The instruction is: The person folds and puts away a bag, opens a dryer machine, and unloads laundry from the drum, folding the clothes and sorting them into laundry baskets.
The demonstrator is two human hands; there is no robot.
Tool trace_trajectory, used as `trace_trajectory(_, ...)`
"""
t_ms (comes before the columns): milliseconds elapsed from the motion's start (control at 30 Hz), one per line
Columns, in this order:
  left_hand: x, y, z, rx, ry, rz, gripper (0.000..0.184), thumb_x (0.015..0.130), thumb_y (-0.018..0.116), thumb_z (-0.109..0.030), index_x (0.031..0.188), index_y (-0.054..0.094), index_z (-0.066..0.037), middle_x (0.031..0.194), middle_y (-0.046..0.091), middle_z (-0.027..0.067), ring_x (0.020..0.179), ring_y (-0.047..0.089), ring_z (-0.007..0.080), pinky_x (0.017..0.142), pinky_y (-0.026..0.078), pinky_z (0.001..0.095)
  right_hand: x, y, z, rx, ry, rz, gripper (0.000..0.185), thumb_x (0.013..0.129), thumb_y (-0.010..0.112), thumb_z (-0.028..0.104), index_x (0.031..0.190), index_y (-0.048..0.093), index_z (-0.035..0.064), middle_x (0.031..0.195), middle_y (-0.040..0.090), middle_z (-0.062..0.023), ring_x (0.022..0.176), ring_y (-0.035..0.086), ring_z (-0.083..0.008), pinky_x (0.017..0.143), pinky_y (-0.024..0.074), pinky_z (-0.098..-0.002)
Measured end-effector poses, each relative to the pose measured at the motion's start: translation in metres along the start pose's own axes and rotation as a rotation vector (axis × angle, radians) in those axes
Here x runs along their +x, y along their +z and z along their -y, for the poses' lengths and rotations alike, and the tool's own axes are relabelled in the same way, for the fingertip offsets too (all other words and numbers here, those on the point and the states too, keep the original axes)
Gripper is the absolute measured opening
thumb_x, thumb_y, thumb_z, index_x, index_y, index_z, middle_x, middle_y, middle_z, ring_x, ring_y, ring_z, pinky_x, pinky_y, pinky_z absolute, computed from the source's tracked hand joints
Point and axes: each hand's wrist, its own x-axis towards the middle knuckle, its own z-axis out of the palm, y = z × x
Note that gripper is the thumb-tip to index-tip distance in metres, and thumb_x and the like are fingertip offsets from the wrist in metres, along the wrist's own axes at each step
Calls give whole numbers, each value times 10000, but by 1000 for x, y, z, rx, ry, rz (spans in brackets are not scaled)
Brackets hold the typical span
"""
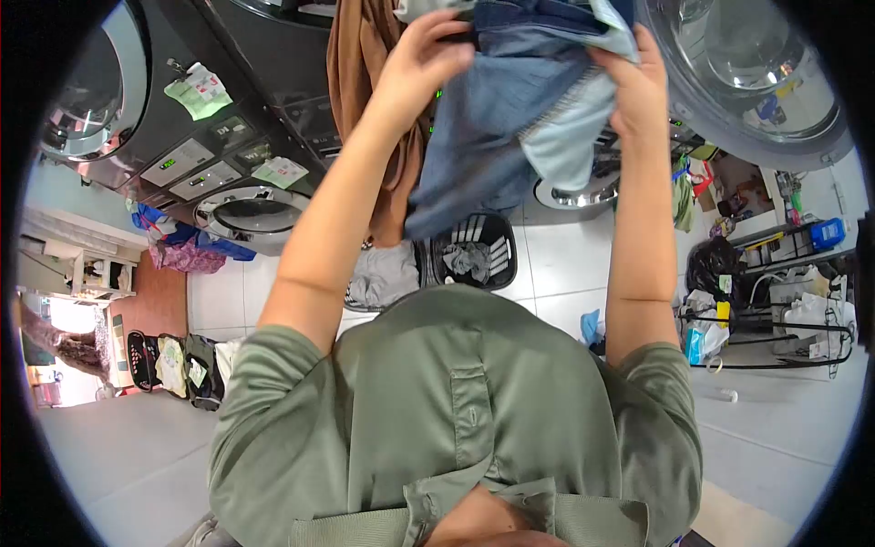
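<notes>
Blue denim jeans (pixel 519 118), with a pale inner side (pixel 574 132) partly turned out, hang in front of me at the top of the view, slightly blurred. My right hand (pixel 638 82) is closed on their right edge, thumb over the pale cloth. At the upper left edge of the denim, my left hand (pixel 424 55) has its fingers and thumb curled around dark cloth at the top; the fingertips are partly hidden. Just left of the jeans, a brown garment (pixel 355 64) hangs down behind my left forearm.
An open round machine door (pixel 820 137) stands at upper right. Dark machines (pixel 264 82) line the left. Below the jeans, a black basket (pixel 506 264) with grey cloth sits beside a pile of grey fabric (pixel 383 273). A wire rack (pixel 775 319) with bags is at right.
</notes>
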Motion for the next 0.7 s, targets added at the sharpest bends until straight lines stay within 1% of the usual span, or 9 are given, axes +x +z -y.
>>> trace_trajectory(67, -29, -10, 43, 441, -44, -73, 992, 543, 810, -314, 1306, 249, -18, 1288, 337, 209, 1178, 365, 308, 975, 305, 371, 17, -19, 10, 208, 9, 61, 368, 733, 527, -76, 1090, 495, 6, 1043, 568, -103, 937, 558, -211, 842, 440, -330)
trace_trajectory(100, -43, -12, 77, 129, -256, 1, 1019, 537, 811, -319, 1320, 225, -29, 1297, 333, 198, 1204, 333, 298, 988, 282, 361, 22, -25, 9, 298, 35, 103, 372, 747, 514, -65, 1112, 490, 7, 1058, 565, -104, 959, 551, -225, 857, 436, -342)
trace_trajectory(167, -56, -5, 57, 111, -554, 112, 528, 709, 709, -247, 1126, 505, 4, 1047, 570, 110, 966, 528, 197, 853, 395, 301, 21, -25, 13, 236, 25, 117, 389, 736, 531, -33, 1120, 480, 6, 1047, 567, -110, 954, 552, -223, 844, 435, -335)
trace_trajectory(300, -63, -16, 10, -37, -388, -245, 327, 796, 616, -213, 1015, 572, 25, 911, 598, 42, 843, 534, 120, 745, 418, 251, 23, -28, 31, -3, 134, -20, 289, 724, 492, -15, 1010, 530, 3, 921, 584, -86, 819, 571, -202, 725, 471, -337)
trace_trajectory(367, -57, -31, 4, 234, -501, -199, 301, 813, 585, -191, 1010, 567, 36, 916, 596, 48, 835, 537, 129, 752, 413, 250, 30, -43, -3, -96, 330, -13, 191, 740, 499, 13, 928, 539, 10, 859, 574, -94, 740, 563, -196, 667, 480, -344)
trace_trajectory(433, -60, -43, -10, 79, -483, -32, 429, 779, 614, -196, 1102, 498, 61, 1021, 565, 99, 931, 518, 166, 843, 383, 282, 23, -23, 17, -268, 501, -46, 200, 735, 550, 30, 932, 568, -7, 876, 597, -109, 792, 574, -185, 684, 481, -338)
trace_trajectory(467, -77, -63, 1, -120, -516, -55, 555, 762, 633, -237, 1172, 424, 75, 1117, 518, 145, 1015, 496, 208, 899, 363, 316, 10, 5, 38, -86, 230, 1, 198, 733, 582, 45, 920, 587, -19, 869, 613, -107, 804, 583, -189, 710, 479, -332)
trace_trajectory(533, -98, -107, 6, -431, -217, 241, 543, 793, 578, -228, 1203, 383, 71, 1170, 476, 181, 1063, 478, 244, 912, 371, 353, -5, 36, 83, 178, 325, -4, 229, 722, 605, 52, 936, 592, -30, 878, 623, -109, 767, 594, -177, 727, 471, -281)
trace_trajectory(700, -76, -44, 29, -107, -455, -56, 507, 799, 561, -226, 1183, 401, 63, 1145, 492, 176, 1037, 492, 249, 887, 387, 354, 14, 89, 78, 40, 379, 4, 285, 677, 631, 38, 936, 571, -64, 803, 609, -134, 716, 590, -213, 648, 483, -302)
